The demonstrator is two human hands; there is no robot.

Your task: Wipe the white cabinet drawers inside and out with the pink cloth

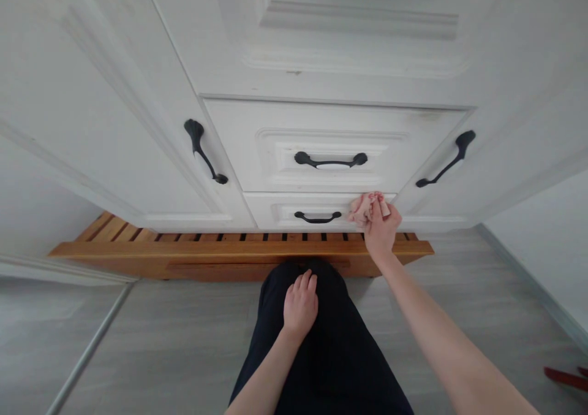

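My right hand (384,230) is closed on a crumpled pink cloth (361,211). It presses the cloth against the right end of the lower white drawer (280,217), beside that drawer's black handle (318,220). My left hand (301,304) lies flat on my dark trousers (331,347) near the knees, fingers stretched out and holding nothing. Just above the cloth is the upper drawer (257,118), shut, with a larger dark handle (331,162). Faint brownish marks show near its upper right corner.
White cabinet doors with dark handles (204,151) (446,159) flank the drawers. Below runs a slatted wooden bench (138,252) in front of my knees. Grey plank flooring (184,341) surrounds me. A white wall (542,237) stands at right, and a red object (565,378) lies lower right.
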